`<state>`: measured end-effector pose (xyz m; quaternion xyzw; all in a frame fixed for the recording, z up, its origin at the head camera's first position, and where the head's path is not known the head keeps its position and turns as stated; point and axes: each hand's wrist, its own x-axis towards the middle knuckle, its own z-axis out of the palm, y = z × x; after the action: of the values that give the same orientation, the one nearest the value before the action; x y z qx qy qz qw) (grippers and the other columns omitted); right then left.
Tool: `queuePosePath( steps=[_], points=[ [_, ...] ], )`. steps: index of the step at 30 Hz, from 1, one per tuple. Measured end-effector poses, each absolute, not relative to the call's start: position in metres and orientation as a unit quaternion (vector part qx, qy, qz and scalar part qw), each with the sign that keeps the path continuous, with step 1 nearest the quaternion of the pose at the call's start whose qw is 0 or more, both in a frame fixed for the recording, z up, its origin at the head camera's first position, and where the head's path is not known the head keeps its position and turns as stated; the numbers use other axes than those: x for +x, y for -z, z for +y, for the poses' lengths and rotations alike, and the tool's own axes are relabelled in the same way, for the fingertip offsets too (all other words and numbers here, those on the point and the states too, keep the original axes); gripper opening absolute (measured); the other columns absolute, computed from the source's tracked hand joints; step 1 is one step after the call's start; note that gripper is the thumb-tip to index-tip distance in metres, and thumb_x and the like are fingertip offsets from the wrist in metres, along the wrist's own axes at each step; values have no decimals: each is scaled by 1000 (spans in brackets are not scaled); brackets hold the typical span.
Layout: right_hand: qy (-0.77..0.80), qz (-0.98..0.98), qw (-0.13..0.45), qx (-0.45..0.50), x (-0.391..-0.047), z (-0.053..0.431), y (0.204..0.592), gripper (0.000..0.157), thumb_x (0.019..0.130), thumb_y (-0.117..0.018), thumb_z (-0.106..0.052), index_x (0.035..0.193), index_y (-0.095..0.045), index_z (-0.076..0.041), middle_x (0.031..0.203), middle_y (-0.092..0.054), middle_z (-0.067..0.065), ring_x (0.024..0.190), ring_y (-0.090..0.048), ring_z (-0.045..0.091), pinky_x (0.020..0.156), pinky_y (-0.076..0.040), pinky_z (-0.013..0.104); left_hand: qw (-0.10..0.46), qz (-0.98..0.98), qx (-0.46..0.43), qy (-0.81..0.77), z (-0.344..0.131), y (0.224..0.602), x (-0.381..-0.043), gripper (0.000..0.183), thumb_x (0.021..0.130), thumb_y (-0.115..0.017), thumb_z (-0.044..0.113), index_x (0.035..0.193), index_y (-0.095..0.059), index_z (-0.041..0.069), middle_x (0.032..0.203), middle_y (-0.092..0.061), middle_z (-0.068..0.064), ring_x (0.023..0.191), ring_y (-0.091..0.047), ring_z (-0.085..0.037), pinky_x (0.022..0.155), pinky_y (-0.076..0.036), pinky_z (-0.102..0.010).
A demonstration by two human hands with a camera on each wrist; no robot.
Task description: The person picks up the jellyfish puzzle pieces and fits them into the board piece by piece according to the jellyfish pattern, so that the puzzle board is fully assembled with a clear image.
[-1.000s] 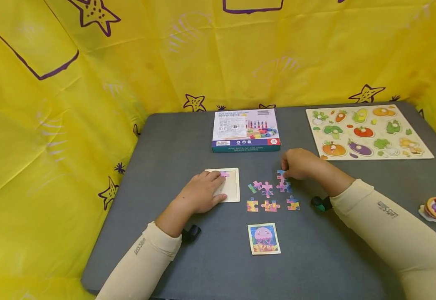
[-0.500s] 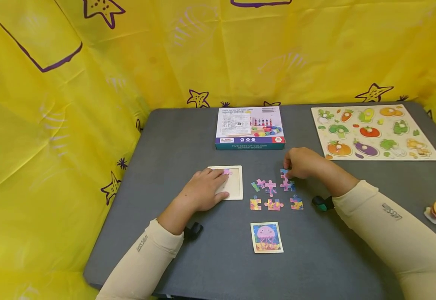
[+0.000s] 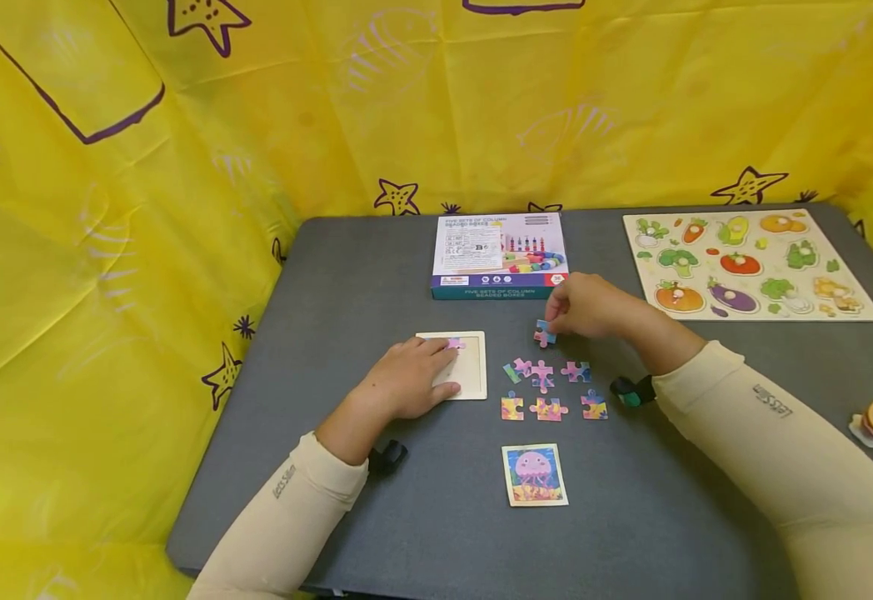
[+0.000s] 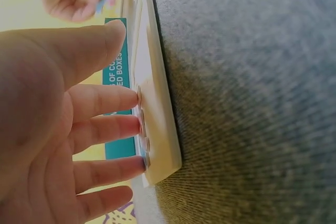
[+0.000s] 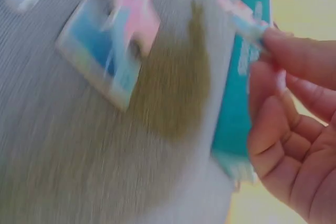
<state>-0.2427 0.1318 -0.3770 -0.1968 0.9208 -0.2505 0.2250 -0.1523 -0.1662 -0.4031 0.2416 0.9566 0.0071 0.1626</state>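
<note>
Head view: we see that the change is in the right hand [image 3: 590,307]. Half a second ago its piece [image 3: 545,335] sat against a loose one in the group; now that piece has moved left, clear of the group, and lies between the hand and the tray [image 3: 484,362], though well apart from the tray. We find the left hand [image 3: 406,377] as it was, its fingers [image 3: 434,357] laid over the tray's left part with a pink patch [image 3: 456,342] showing by their tips. The loose pieces [image 3: 543,377] keep their places on the table [image 3: 421,533], the card [image 3: 535,475] below them and the box [image 3: 501,254] behind. We judge that one piece has now left the loose group; the part of the tray we can see is mostly bare, so the filling looks early, though the hand hides some of it.

Left wrist view: we see the left fingers nearly straight and somewhat spread, gripping nothing, with some tips touching thin pieces inside the tray near its edge. We take this as steadying. Beyond, the right hand shows blurred, with its piece at the fingertips.

Right wrist view: we see the right fingers narrowed to a pinch, thumb and finger holding the piece by one end, the box behind them. It is blurred, so we cannot tell its exact tilt. A blue-and-pink loose piece lies on the table, apart from the hand.
</note>
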Motion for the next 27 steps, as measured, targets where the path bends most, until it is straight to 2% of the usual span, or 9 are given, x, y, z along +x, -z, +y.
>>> queuePosePath(
  steps=[7, 13, 20, 27],
  points=[
    [294, 891, 266, -221, -251, 78, 389, 8, 94, -74, -16, 91, -77, -10, 82, -69, 5, 78, -58, 20, 70, -49, 31, 171, 957, 234, -8, -164, 401, -154, 65, 101, -55, 52, 155, -46, 17, 159, -46, -5, 145, -43, -33, 119, -33, -49],
    [301, 889, 269, -214, -250, 45, 395, 6, 93, -75, -15, 91, -79, -11, 85, -71, 5, 82, -58, 20, 71, -48, 29, 159, 956, 247, -15, -161, 401, -154, 63, 101, -57, 51, 154, -47, 19, 157, -48, -5, 142, -46, -34, 118, -34, -49],
    [274, 912, 233, -198, -245, 32, 401, 8, 92, -74, -17, 87, -79, -13, 84, -72, 2, 83, -61, 21, 72, -49, 31, 160, 953, 259, -12, -158, 400, -153, 62, 101, -58, 49, 156, -45, 24, 159, -45, -8, 143, -45, -35, 119, -33, -50],
    [231, 925, 203, -225, -247, 24, 403, 11, 89, -73, -19, 80, -77, -15, 79, -72, 0, 79, -63, 21, 71, -50, 33, 161, 954, 251, 12, -160, 401, -154, 62, 102, -56, 50, 156, -44, 24, 158, -45, -8, 142, -45, -35, 116, -36, -50]
  ],
)
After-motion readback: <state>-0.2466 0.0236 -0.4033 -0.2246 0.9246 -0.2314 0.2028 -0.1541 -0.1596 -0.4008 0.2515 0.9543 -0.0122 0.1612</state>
